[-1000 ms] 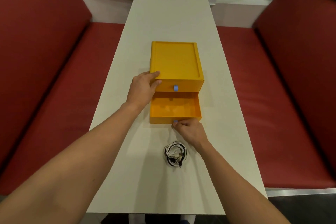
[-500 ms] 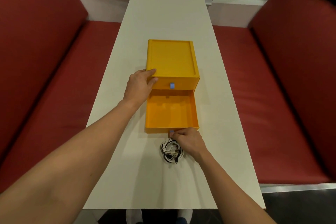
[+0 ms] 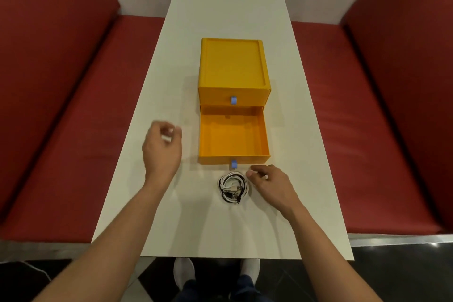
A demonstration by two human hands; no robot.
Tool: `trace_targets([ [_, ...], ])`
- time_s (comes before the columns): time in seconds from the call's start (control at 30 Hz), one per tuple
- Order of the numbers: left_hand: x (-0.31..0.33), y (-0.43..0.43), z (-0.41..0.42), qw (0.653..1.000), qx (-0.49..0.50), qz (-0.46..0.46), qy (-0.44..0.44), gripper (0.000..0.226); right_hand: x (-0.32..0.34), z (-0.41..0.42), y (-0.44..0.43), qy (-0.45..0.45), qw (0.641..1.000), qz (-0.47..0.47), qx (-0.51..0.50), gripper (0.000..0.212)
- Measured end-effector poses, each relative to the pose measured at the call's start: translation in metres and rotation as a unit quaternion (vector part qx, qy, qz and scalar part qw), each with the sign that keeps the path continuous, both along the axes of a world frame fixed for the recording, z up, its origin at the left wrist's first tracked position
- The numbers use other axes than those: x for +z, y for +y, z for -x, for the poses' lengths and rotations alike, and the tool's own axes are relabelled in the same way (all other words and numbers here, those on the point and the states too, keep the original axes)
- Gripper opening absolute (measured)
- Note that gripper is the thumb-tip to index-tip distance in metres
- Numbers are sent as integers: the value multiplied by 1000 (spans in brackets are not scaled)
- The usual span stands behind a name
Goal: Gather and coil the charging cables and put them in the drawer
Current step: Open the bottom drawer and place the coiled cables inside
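Note:
A yellow drawer box (image 3: pixel 232 66) stands in the middle of the white table (image 3: pixel 220 7). Its lower drawer (image 3: pixel 266 140) is pulled out toward me and holds nothing; a blue tab (image 3: pixel 234 164) marks its front. A coiled bundle of white and black charging cables (image 3: pixel 232 187) lies on the table just in front of the drawer. My right hand (image 3: pixel 268 182) hovers right beside the coil, fingers loosely curled, holding nothing. My left hand (image 3: pixel 161 151) is raised left of the drawer, fingers curled, with nothing in it.
Red padded benches (image 3: pixel 61 130) run along both sides of the table. The upper drawer with its blue tab (image 3: pixel 233 100) is closed. My feet (image 3: pixel 183 272) show under the near table edge.
The lower drawer has been pulled fully out. My left hand left the box's corner and drew back to the left. My right hand let go of the drawer tab and moved beside the coil.

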State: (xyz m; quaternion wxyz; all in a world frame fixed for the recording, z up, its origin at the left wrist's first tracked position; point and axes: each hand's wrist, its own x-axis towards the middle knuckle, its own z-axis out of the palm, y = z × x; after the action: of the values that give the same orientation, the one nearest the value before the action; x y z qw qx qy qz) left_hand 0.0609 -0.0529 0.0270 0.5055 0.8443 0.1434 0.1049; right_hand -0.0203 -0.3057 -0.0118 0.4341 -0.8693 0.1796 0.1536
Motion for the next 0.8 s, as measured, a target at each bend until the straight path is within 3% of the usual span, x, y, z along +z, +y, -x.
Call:
trace_targets([
  [0.13, -30, -4, 56, 965, -52, 121, 228, 8, 0, 9, 5, 32, 999, -25, 6, 49],
  [0.23, -40, -24, 66, 928, -135, 158, 311, 33, -2, 13, 12, 26, 998, -49, -2, 52],
  [0.33, -44, -41, 66, 926, -182, 134, 303, 60, -2, 16, 16, 24, 998, -47, 17, 55],
  [0.5, -47, -52, 62, 938, -198, 78, 274, 53, -7, 16, 15, 8, 997, -70, 44, 26],
  [0.67, -52, -51, 66, 949, -197, 54, 240, 49, -3, 22, 16, -13, 995, -94, 19, 42],
  [0.8, -56, -51, 76, 949, -185, 104, 232, 51, -3, 29, 13, -29, 988, -149, -9, 51],
])
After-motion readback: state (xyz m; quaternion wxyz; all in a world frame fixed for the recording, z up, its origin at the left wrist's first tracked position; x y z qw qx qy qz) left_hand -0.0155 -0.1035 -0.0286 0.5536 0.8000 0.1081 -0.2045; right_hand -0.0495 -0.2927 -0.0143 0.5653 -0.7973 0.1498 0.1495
